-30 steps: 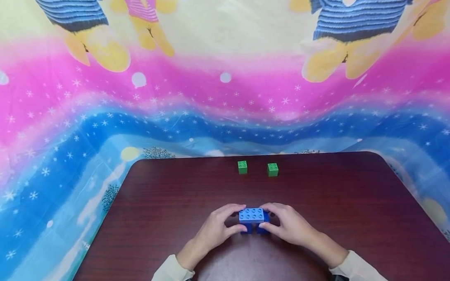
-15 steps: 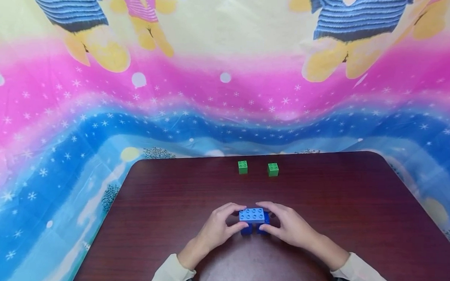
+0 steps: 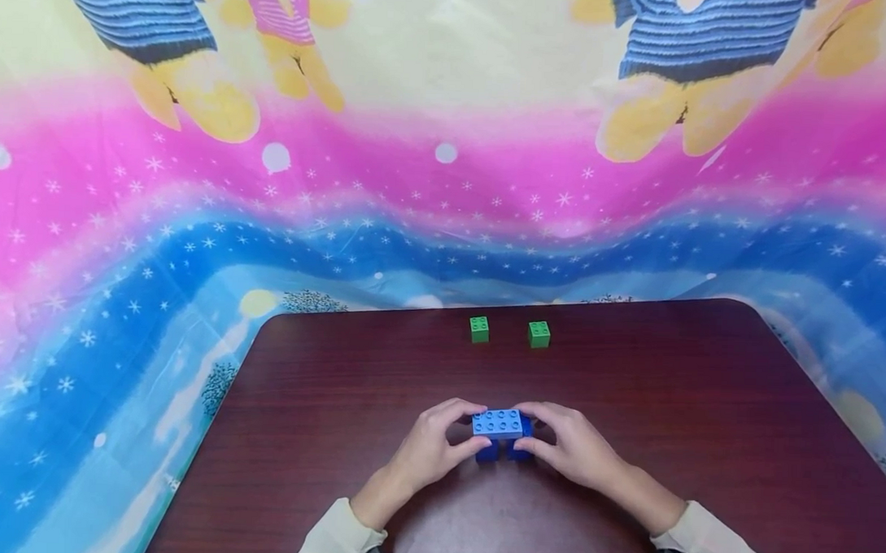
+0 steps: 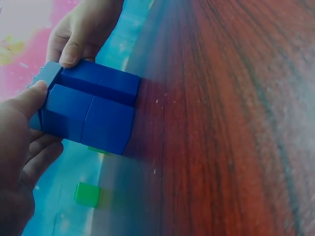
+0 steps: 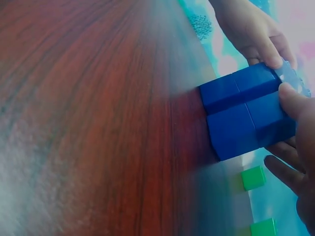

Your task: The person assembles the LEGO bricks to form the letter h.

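Observation:
Two short columns of dark blue toy bricks (image 4: 108, 118) stand side by side on the table, a narrow gap between them. Across their tops lies a light blue toy brick (image 3: 497, 423) with two rows of studs, leaving part of the right column's top showing. My left hand (image 3: 430, 445) pinches the light blue brick's left end between thumb and fingers. With thumb and forefinger, my right hand (image 3: 575, 445) grips the upper dark blue brick (image 5: 270, 115) of the right column, close beside the light blue one. The fingers behind the bricks are partly hidden.
Two small green toy bricks, one on the left (image 3: 479, 330) and one on the right (image 3: 539, 334), sit apart near the far edge of the brown table (image 3: 321, 402). A patterned cloth backdrop (image 3: 445, 211) hangs behind and around it.
My right forefinger lifted slightly about half a second ago and has come back down by the bricks. Hands and bricks otherwise stay in place.

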Tool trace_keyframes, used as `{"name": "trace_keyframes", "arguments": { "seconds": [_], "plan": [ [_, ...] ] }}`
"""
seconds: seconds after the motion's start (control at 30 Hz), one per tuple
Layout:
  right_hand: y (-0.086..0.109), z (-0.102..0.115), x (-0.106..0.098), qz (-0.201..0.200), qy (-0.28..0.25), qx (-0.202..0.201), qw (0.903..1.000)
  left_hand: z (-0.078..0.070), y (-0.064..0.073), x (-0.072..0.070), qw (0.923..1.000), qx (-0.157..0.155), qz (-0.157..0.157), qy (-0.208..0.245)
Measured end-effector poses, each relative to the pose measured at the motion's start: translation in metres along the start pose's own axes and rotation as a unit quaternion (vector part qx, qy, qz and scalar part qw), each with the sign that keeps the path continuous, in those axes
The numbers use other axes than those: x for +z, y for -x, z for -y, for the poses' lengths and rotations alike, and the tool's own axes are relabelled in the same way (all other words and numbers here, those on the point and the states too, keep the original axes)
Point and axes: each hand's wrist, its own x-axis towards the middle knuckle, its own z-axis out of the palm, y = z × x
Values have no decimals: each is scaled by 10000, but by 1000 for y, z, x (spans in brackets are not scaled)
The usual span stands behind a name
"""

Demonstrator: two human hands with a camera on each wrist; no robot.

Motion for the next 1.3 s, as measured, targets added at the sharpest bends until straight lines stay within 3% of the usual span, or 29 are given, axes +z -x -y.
{"name": "trace_keyframes", "arguments": {
  "seconds": [0.43, 0.63, 1.0, 1.3],
  "plan": [
    [-2, 2, 1, 96, -254, 188, 9995, -2, -1, 0, 9999, 95, -45, -40],
    [-1, 3, 1, 69, -216, 272, 9994, -4, -3, -2, 10000, 28, 56, 41],
    [-2, 7, 1, -85, -242, 30, 9997, -5, -3, -1, 10000, -68, 66, 14],
    [-2, 11, 2, -72, -197, 231, 9995, -5, -2, -2, 9997, -193, 108, 104]
  ]
}}
